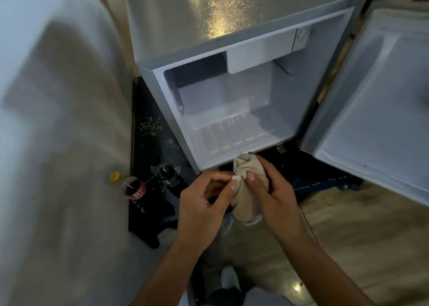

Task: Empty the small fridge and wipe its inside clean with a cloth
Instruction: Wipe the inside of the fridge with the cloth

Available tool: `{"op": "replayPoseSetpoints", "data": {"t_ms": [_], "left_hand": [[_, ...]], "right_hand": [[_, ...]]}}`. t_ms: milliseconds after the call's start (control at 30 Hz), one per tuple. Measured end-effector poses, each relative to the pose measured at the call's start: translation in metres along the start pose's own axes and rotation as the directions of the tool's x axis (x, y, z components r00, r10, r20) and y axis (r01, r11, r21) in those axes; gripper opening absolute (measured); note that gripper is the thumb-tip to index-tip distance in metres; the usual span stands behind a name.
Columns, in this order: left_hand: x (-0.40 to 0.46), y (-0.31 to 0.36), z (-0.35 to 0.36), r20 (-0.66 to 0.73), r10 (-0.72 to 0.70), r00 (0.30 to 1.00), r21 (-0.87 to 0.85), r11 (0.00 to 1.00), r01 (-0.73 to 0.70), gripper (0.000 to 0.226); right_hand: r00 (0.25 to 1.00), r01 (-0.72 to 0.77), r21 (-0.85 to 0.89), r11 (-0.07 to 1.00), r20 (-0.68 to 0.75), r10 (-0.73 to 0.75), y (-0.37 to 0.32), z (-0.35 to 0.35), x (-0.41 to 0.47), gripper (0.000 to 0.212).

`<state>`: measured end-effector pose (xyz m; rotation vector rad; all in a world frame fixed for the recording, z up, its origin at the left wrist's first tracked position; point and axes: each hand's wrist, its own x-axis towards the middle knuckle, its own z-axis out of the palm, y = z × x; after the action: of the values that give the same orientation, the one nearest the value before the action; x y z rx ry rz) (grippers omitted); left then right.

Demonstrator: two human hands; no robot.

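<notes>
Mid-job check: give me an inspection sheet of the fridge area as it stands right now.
Surface: fridge interior looks empty; door swung open to the right.
Job's things: beige cloth bunched, held in front of the fridge's bottom edge.
Clutter: cola bottle with yellow cap and dark bottles on the floor, left of the fridge.
Grippers: right hand grips the cloth; left hand pinches its edge.
Cables: nothing seen.
Surroundings: pale wall on the left.
</notes>
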<state>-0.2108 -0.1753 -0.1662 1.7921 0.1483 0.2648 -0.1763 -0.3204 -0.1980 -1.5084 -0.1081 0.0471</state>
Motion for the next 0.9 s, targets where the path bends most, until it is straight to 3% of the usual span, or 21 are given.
{"op": "replayPoseSetpoints", "data": {"t_ms": [133, 233, 300, 400, 500, 600, 700, 833, 900], "left_hand": [[-0.011, 0.001, 0.01, 0.023, 0.062, 0.998, 0.04, 0.997, -0.063, 0.012], [0.0, 0.005, -0.005, 0.002, 0.263, 0.965, 0.296, 0.921, -0.252, 0.026], [0.025, 0.01, -0.027, -0.025, 0.455, 0.89, 0.537, 0.757, -0.372, 0.03], [0.073, 0.015, -0.065, -0.04, 0.663, 0.748, 0.765, 0.502, -0.404, 0.034], [0.118, 0.016, -0.099, 0.018, 0.792, 0.611, 0.861, 0.298, -0.411, 0.043], [0.159, 0.028, -0.117, 0.128, 0.815, 0.565, 0.877, 0.173, -0.448, 0.049], [0.191, 0.029, -0.122, 0.229, 0.799, 0.556, 0.839, 0.128, -0.528, 0.045], [0.208, 0.018, -0.114, 0.212, 0.773, 0.598, 0.759, 0.256, -0.599, 0.046], [0.212, 0.011, -0.112, 0.207, 0.782, 0.588, 0.765, 0.246, -0.595, 0.048]], "right_hand": [[0.999, 0.026, -0.052, 0.998, 0.019, -0.025, 0.01, -0.022, -0.002, 0.034], [1.0, -0.008, -0.058, 0.998, 0.005, 0.008, 0.026, -0.044, 0.001, 0.035], [1.0, -0.016, -0.091, 0.996, 0.014, 0.017, 0.037, -0.055, 0.006, 0.039], [0.998, -0.022, -0.124, 0.992, 0.054, 0.029, 0.056, -0.063, 0.024, 0.038], [0.997, -0.007, -0.123, 0.992, 0.07, 0.016, 0.08, -0.056, 0.053, 0.038], [0.999, 0.036, -0.063, 0.997, 0.027, -0.034, 0.097, -0.035, 0.092, 0.036], [0.996, 0.089, -0.019, 0.996, 0.022, -0.089, 0.106, -0.004, 0.138, 0.038], [0.975, 0.223, -0.035, 0.974, -0.008, -0.223, 0.11, 0.035, 0.194, 0.041], [0.953, 0.301, -0.063, 0.952, -0.019, -0.303, 0.115, 0.054, 0.218, 0.041]]}}
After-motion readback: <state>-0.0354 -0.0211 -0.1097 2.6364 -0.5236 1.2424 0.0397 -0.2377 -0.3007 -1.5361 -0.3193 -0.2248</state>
